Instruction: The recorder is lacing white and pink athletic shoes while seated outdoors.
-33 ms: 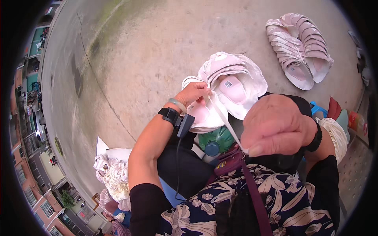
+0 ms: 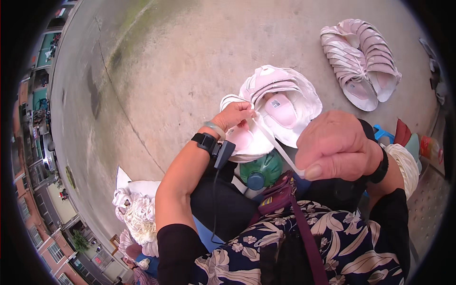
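Observation:
A stack of pink and white shoe uppers [image 2: 285, 110] rests in front of my knees, nested one in another, with pale pink insoles showing. At the gap between the two rows, my left hand [image 2: 236, 115] pinches a white shoelace [image 2: 280, 148] close to the uppers. The lace runs taut from there toward me and to the right. Its near end is gripped between thumb and fingers of my right hand [image 2: 335, 148], which is closed and raised near the camera. Whether the lace passes through the uppers is hidden behind my left fingers.
A tied bundle of shoe uppers [image 2: 362, 64] lies on the concrete at the far right. Below my hands sits a green plastic bottle [image 2: 259, 172] with a dark cap. White laces [image 2: 142, 223] are heaped at left, and another lace hank [image 2: 403, 166] hangs at right.
My right hand has shifted slightly up and to the right, bringing the lace end with it. My left hand stays at the stack, still pinching the lace.

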`<state>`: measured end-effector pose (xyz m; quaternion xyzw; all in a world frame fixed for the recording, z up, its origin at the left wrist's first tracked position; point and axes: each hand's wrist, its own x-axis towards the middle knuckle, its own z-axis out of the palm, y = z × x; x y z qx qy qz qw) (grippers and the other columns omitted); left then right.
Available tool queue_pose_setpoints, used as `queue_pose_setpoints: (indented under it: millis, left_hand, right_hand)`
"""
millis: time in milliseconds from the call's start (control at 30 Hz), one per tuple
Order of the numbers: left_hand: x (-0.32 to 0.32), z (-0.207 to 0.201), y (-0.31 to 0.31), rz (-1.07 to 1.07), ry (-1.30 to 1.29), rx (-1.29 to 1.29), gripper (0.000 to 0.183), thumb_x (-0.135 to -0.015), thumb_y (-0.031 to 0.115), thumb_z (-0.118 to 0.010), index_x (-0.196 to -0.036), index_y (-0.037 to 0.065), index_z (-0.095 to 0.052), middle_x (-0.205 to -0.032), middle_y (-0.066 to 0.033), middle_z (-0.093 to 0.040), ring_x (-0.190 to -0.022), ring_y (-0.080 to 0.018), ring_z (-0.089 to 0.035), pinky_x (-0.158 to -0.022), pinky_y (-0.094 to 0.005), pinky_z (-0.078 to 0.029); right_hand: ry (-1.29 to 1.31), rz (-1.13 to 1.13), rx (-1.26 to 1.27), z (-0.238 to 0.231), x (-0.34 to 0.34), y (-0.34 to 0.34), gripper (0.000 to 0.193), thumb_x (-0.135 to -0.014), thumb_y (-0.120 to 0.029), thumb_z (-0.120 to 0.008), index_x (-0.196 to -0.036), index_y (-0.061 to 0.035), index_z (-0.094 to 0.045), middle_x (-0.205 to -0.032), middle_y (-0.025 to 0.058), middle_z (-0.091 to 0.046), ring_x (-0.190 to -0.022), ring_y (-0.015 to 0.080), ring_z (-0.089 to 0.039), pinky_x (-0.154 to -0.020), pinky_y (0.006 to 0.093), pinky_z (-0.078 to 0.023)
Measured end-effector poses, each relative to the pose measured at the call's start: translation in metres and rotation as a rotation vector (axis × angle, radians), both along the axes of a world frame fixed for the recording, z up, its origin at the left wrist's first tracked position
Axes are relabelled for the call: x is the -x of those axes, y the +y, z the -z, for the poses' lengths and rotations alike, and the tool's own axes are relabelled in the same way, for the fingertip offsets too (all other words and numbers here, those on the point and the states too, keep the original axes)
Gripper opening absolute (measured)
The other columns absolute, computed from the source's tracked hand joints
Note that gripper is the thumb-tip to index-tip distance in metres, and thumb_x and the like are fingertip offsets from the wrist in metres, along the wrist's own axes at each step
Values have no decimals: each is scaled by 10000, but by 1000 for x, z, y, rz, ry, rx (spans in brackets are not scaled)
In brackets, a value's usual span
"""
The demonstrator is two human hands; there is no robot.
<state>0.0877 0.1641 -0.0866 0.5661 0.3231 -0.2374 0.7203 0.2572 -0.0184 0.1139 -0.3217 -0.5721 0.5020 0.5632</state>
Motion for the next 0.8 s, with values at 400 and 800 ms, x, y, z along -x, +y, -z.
queue_pose_setpoints:
  millis: [400, 800]
  left_hand:
    - [-5, -5, -1, -9, 60, -56, 269, -839, 283, -500, -1000, 68, -476, -945, -55, -513, -734, -158, -586, -584, -285, -489]
    - [-17, -2, 7, -55, 89, -38, 251, -905, 293, -414, -1022, 72, -425, -861, -82, -538, -592, -171, -609, -468, -264, -488]
  right_hand:
    - [311, 377, 352, 36, -25, 66, 197, -876, -212, -549, -891, -20, -596, -768, 1, -575, -552, 32, -409, -520, 166, -352]
    - [336, 395, 388, 77, -35, 81, 224, -886, -270, -527, -899, -56, -594, -741, -10, -568, -643, 45, -528, -621, 187, -430]
